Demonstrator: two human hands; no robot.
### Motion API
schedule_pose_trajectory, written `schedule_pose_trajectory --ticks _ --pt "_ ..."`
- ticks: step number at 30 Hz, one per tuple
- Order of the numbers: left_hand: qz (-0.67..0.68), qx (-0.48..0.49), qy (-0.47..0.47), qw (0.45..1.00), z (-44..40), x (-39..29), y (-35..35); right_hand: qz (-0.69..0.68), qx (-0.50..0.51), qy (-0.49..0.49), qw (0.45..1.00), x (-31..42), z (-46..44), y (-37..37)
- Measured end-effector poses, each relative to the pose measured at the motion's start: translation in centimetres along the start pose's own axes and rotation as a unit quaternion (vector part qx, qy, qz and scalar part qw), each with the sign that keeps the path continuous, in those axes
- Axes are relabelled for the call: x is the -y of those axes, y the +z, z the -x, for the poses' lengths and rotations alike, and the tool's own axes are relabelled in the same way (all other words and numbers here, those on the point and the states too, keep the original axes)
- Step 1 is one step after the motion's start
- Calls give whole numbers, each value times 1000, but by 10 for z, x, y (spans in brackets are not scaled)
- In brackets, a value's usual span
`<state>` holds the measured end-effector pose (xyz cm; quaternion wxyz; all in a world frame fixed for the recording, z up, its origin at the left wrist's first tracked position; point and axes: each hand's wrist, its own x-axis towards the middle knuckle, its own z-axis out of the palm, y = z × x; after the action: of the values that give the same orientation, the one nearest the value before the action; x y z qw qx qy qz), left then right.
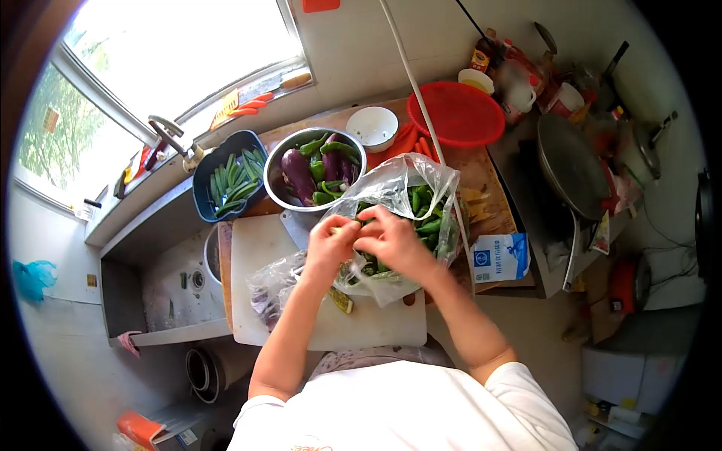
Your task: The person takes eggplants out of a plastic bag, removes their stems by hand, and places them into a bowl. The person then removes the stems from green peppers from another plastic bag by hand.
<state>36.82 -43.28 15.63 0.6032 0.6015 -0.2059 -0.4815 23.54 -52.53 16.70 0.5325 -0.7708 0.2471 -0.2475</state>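
Both hands are close together above an open clear plastic bag [444, 180] of green peppers [427, 214]. My left hand [331, 244] has its fingers pinched near the bag's left side; what they hold is too small to make out. My right hand [391, 239] is just beside it, fingers curled together, its contents hidden too. Under the bag lies a white cutting board [331, 331], with a second plastic bag [274, 289] on its left part. Behind the hands, a steel bowl [277, 197] holds purple eggplants [298, 177] and green peppers.
A blue basket [199, 184] of long green pods stands at the left, beside the sink [173, 301]. Farther back are a white bowl [372, 126] and a red round lid or tray [456, 114]. At the right are a wok [575, 169] and a blue-white packet [500, 258].
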Motion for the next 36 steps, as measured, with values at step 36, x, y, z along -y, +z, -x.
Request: schedule_pose_trajectory --ticks 36 --pt "-681 -86 159 710 53 16 5 484 5 -63 873 -35 -12 -29"
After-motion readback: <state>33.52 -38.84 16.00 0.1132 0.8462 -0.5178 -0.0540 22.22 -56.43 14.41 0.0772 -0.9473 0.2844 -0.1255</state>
